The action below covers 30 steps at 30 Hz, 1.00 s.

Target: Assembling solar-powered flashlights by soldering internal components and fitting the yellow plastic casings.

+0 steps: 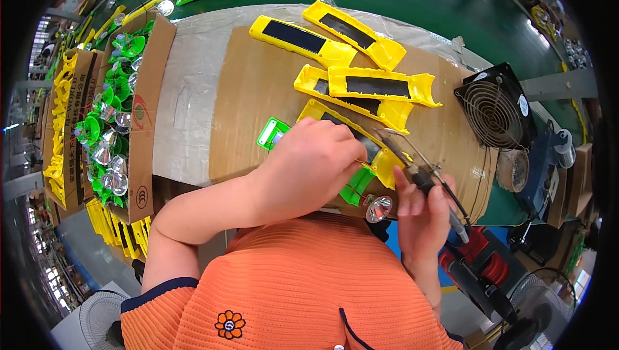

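Note:
My left hand (306, 163) is closed over a yellow lamp housing (387, 164), its fingertips pinching what looks like a thin wire. Most of that housing's near end is hidden under the hand. From below the fingers a green lamp part (356, 189) sticks out, with a shiny round reflector (379, 209) attached by wires near the table's front edge. My right hand (422, 214) grips a soldering iron (423, 180), which has a thin metal guide alongside; its tip end points toward the housing and my left fingers. Left of my left hand lies a green-framed piece (273, 133), partly covered.
Several yellow housings (377, 86) with dark panels lie farther back on the brown board (238, 92). At left stands a carton (151, 118) of green parts and reflectors. On the right are a black fan (495, 108), a wire spool (513, 169) and a blue unit (541, 169).

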Motion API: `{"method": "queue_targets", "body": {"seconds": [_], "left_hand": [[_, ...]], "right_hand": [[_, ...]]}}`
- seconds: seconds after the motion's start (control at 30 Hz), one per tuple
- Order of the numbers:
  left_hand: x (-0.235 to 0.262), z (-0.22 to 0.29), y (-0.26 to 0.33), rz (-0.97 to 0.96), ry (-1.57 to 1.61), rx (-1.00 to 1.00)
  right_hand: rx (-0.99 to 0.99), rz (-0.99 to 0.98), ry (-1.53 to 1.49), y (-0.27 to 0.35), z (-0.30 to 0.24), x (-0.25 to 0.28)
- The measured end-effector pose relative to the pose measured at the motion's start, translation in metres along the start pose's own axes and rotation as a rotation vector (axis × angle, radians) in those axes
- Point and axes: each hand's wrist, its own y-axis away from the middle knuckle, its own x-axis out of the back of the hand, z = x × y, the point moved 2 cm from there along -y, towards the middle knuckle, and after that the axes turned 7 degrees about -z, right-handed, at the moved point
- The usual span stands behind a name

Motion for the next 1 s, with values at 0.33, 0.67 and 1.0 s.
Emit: {"method": "queue_targets", "body": {"seconds": [0.33, 0.67, 1.0], "left_hand": [[0.002, 0.002, -0.012, -0.084, -0.093, 0.080], [0.001, 0.008, -0.018, -0.121, -0.238, 0.087], [0.002, 0.009, -0.019, -0.133, -0.242, 0.087]], "right_hand": [[-0.116, -0.151, 0.284, -0.007, -0.041, 0.041], [-0.190, -0.136, 0.423, -0.009, -0.044, 0.031], [-0.253, -0.114, 0.604, -0.010, -0.050, 0.010]]}}
